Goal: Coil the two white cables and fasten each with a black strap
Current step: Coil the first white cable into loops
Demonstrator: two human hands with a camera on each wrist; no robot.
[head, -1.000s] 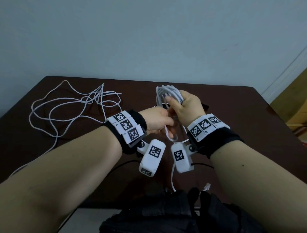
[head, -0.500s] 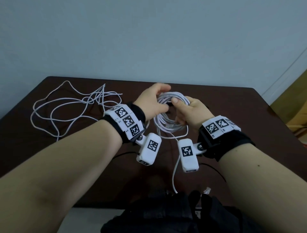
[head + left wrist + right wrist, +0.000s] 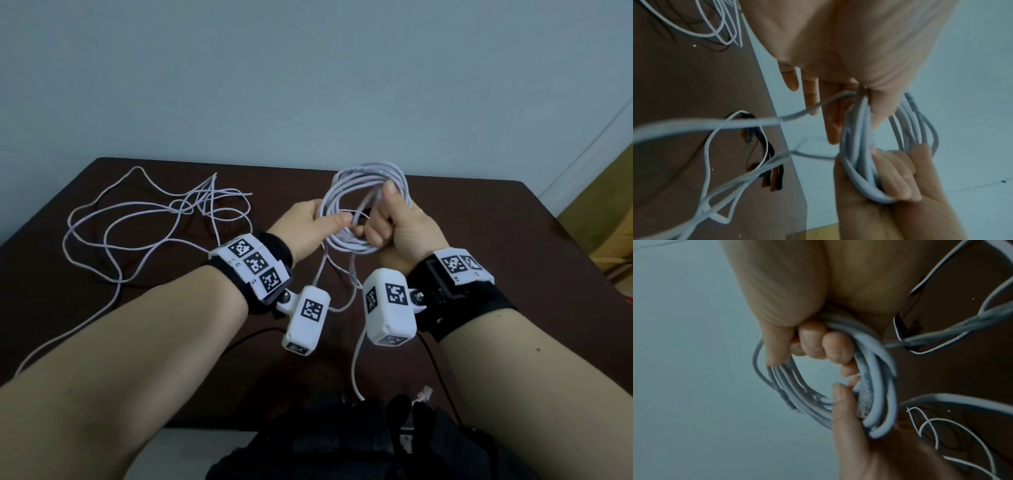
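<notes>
Coiled cable held above the counter
It is gripped by the right hand and pinched by the left hand; the loose cable lies left of it.

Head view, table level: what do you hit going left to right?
Loose cable → left hand → coil → right hand → bare table.

text: none legible | wrist bands: square coded markers only
</notes>
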